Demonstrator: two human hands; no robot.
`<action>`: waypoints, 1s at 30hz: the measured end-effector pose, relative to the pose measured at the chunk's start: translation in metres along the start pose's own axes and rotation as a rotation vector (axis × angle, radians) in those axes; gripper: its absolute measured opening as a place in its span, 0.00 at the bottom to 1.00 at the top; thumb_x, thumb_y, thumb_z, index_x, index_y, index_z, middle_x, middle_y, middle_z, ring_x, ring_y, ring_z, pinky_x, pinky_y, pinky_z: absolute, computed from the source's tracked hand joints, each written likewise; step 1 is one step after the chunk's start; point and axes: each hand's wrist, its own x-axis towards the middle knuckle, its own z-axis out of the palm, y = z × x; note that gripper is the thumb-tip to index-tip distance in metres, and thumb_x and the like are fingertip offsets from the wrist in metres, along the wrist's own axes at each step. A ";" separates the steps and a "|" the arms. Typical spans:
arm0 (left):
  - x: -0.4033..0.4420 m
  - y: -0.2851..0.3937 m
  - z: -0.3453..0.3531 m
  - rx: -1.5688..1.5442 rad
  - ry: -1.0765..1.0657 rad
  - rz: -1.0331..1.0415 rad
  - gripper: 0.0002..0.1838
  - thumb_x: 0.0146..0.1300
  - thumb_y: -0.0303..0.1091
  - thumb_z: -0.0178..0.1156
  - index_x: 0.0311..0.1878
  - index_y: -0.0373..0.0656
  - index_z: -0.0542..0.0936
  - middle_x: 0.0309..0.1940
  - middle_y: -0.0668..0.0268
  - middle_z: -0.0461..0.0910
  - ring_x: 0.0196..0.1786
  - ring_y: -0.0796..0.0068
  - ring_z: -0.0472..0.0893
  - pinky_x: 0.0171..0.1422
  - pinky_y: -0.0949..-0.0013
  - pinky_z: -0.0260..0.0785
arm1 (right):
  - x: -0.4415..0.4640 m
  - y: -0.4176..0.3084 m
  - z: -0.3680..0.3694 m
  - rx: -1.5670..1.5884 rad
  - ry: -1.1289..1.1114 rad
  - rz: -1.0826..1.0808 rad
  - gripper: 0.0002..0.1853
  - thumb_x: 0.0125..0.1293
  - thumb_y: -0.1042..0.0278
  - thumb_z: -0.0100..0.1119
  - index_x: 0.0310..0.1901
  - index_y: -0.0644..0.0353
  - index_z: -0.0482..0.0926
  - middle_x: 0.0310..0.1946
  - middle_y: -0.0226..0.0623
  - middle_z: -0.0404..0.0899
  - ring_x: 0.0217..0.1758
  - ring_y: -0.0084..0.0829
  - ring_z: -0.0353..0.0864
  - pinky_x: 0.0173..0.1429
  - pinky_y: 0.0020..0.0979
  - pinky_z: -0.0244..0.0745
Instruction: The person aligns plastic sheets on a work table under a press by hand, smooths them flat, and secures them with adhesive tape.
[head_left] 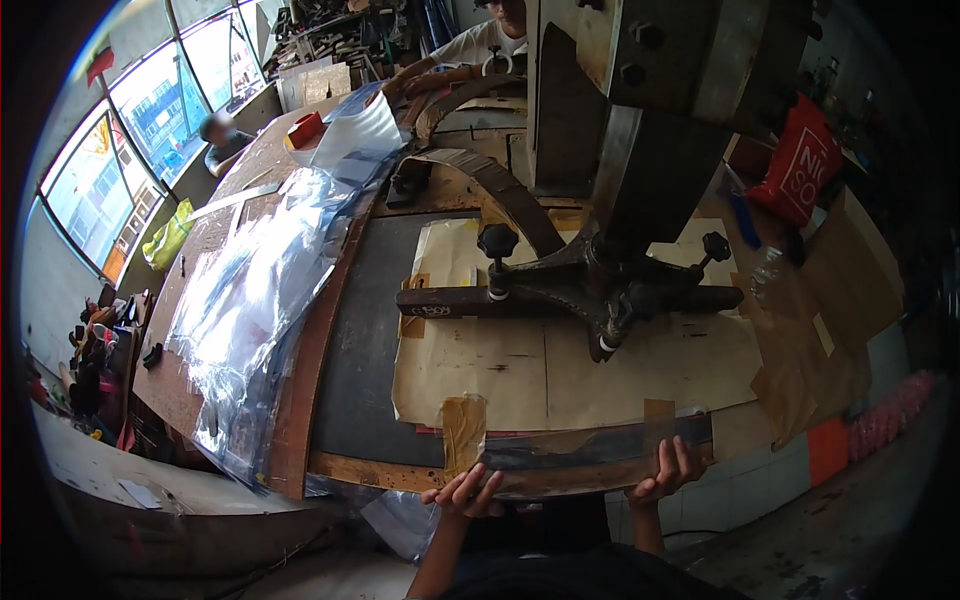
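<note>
At the near edge of the machine's bed, my left hand [466, 492] curls its fingers over the front edge of a board [580, 482] with a worn wooden rim. Farther right, my right hand [665, 472] grips the same edge, thumb side partly hidden. A dark strip [570, 447] under clear film runs along the board between them. Brown tape [464, 432] crosses it near my left hand, with another piece of tape [659, 420] by my right. Behind lies a large cream sheet [480, 365] with small dark slits.
A heavy metal press column [650, 170] stands over the sheet, its crossbar [455, 302] carrying black knobs. Clear plastic sheets [260, 290] cover the left table. A red bag [800, 165] and cardboard [850, 270] sit right. Another person [480, 45] is behind the machine; one more [222, 145] is by the windows.
</note>
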 end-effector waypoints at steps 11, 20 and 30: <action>0.000 0.002 0.002 -0.009 0.020 -0.023 0.27 0.71 0.60 0.32 0.45 0.71 0.86 0.47 0.81 0.81 0.51 0.82 0.70 0.75 0.57 0.36 | -0.005 0.003 0.000 -0.008 -0.025 -0.018 0.32 0.73 0.47 0.23 0.54 0.60 0.77 0.56 0.44 0.75 0.64 0.43 0.67 0.76 0.56 0.41; 0.005 0.001 -0.003 -0.032 -0.057 -0.020 0.26 0.70 0.59 0.35 0.47 0.70 0.85 0.48 0.81 0.81 0.54 0.82 0.71 0.72 0.60 0.41 | 0.007 -0.004 -0.002 0.012 -0.006 -0.022 0.31 0.73 0.50 0.27 0.54 0.63 0.78 0.55 0.45 0.76 0.62 0.42 0.70 0.76 0.54 0.42; 0.048 0.013 -0.039 -0.119 -0.322 -0.124 0.19 0.65 0.42 0.48 0.53 0.56 0.84 0.56 0.71 0.81 0.56 0.77 0.76 0.67 0.62 0.51 | 0.033 -0.024 -0.042 0.058 -0.319 0.092 0.25 0.72 0.54 0.37 0.58 0.61 0.76 0.61 0.44 0.73 0.67 0.44 0.68 0.75 0.53 0.45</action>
